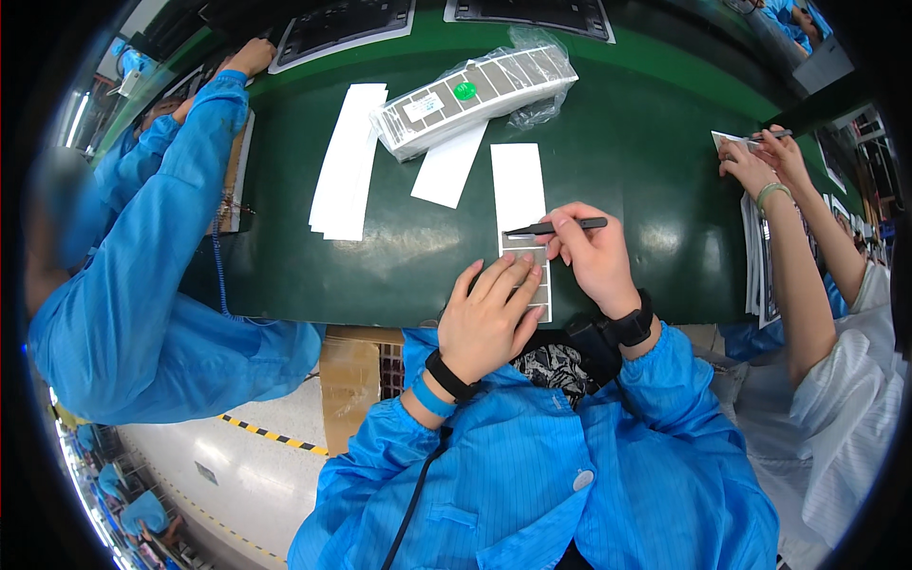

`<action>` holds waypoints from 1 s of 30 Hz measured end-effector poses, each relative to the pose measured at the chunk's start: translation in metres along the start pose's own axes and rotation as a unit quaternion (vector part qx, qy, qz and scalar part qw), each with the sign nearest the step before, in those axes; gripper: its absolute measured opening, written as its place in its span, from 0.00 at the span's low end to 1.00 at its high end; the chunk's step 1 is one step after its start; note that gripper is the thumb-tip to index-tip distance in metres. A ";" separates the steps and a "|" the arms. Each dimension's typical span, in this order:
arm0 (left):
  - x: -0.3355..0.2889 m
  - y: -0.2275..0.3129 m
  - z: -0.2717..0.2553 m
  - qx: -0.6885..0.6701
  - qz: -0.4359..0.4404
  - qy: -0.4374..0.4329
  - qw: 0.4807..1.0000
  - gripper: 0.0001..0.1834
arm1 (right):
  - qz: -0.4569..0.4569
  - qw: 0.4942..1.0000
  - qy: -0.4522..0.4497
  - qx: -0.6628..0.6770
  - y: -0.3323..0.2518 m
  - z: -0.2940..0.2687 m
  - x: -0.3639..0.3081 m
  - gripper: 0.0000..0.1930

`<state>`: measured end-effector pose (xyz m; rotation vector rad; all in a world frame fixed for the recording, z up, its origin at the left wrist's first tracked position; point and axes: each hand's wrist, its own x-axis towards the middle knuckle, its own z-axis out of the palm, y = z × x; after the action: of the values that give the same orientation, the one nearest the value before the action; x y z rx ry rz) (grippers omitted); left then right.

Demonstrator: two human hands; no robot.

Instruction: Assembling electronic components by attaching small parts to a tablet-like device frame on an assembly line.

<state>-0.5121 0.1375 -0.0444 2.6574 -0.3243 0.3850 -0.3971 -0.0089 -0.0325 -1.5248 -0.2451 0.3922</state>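
Observation:
A narrow white strip [520,180] bearing grey rectangular patches lies lengthwise in front of me on the green table. My left hand [486,312] rests flat across its near part, fingers stretched out and pressing on the grey patches. Black tweezers [578,225] are held in my right hand [598,258], pinched between thumb and fingers. Their tips touch or hover just over the edge of the uppermost grey patch; which of the two I cannot tell. Part of the strip is hidden under my left fingers.
A plastic-wrapped stack of similar strips [480,100] with a green round sticker lies beyond. White strips [350,161] lie to the left. Black panels [342,27] line the far side. Co-workers sit on both sides; a person's hand [750,166] at right holds tweezers.

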 end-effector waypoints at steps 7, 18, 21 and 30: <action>0.000 0.000 -0.001 0.005 0.003 -0.003 1.000 0.23 | 0.018 0.999 0.017 -0.033 0.001 -0.003 -0.002 0.08; 0.001 0.001 -0.001 0.005 -0.002 -0.007 1.000 0.23 | -0.024 0.999 0.021 -0.033 0.001 0.007 -0.004 0.10; 0.002 0.003 -0.001 0.005 -0.003 -0.005 1.000 0.22 | -0.012 0.999 0.042 0.012 -0.007 0.007 -0.005 0.11; 0.003 0.001 -0.015 -0.055 -0.041 -0.024 0.997 0.24 | -0.040 0.990 0.085 0.101 -0.011 -0.022 -0.016 0.14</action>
<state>-0.5126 0.1426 -0.0302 2.5658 -0.2440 0.2707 -0.4018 -0.0351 -0.0209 -1.3351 -0.1289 0.2146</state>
